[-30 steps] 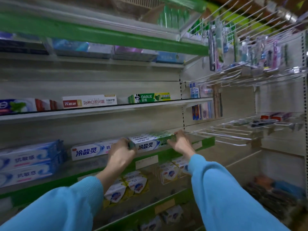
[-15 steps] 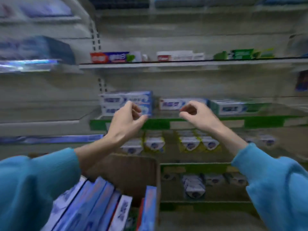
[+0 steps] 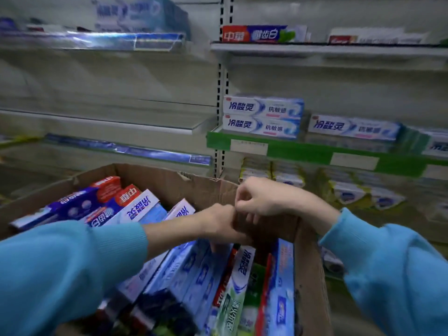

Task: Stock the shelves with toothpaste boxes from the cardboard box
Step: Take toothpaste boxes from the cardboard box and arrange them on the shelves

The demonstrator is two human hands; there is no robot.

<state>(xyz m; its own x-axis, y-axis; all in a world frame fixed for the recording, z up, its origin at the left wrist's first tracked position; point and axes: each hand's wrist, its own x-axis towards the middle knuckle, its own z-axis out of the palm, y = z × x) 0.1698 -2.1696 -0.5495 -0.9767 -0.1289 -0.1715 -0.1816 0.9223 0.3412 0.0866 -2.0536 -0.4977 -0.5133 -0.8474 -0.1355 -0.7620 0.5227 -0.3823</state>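
A brown cardboard box (image 3: pixel 169 180) sits low in front of me, packed with several toothpaste boxes (image 3: pixel 201 275) standing on end, mostly blue and white, some red or green. My left hand (image 3: pixel 218 224) reaches down into it, fingertips on the top of a blue box, gripping nothing that I can see. My right hand (image 3: pixel 264 197) hovers just above the left one near the carton's far wall, fingers loosely curled and empty. Stacked blue-and-white toothpaste boxes (image 3: pixel 261 117) lie on the green-edged shelf (image 3: pixel 303 150) behind.
A higher white shelf (image 3: pixel 315 48) carries a red-and-blue toothpaste box (image 3: pixel 259 33). Below the green shelf lie small yellow-white packs (image 3: pixel 349 192). To the left are blue-edged shelves (image 3: pixel 126 151), the middle one bare. A perforated upright (image 3: pixel 221 81) divides the two bays.
My view swung down and left from the shelf to the carton. Both hands left the toothpaste box set on the green shelf and dropped, empty, over the carton; the left now reaches inside.
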